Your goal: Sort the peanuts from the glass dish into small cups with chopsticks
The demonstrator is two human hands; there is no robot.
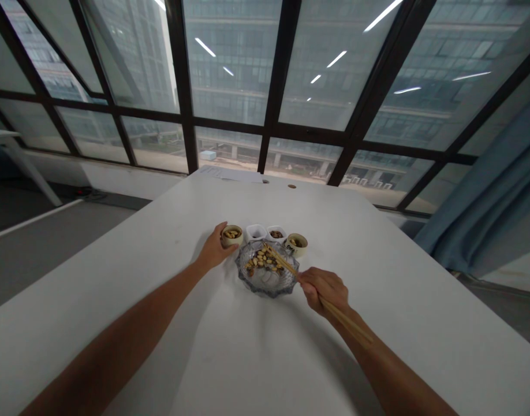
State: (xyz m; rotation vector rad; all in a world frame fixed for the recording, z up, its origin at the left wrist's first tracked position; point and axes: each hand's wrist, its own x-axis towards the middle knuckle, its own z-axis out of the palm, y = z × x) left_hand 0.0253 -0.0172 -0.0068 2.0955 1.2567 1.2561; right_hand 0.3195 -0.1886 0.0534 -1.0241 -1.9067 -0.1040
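My left hand (216, 247) is wrapped round a small round cup (232, 236) with yellowish-brown pieces in it, at the left end of a row. My right hand (325, 290) grips a pair of long wooden chopsticks (284, 263), whose tips are over a clear glass bowl (267, 286) among nuts (261, 260). Behind the bowl stand two white dishes, one (256, 232) with little visible inside and one (276, 234) with dark brown pieces. At the row's right end is another round cup (297, 244) with a few pieces.
The white table (247, 358) reaches toward dark-framed windows. At its far edge lie paper sheets (230, 174) and two small brown round things, one (291, 186) further right. A blue curtain (485, 196) hangs at the right; another table (3, 134) stands far left.
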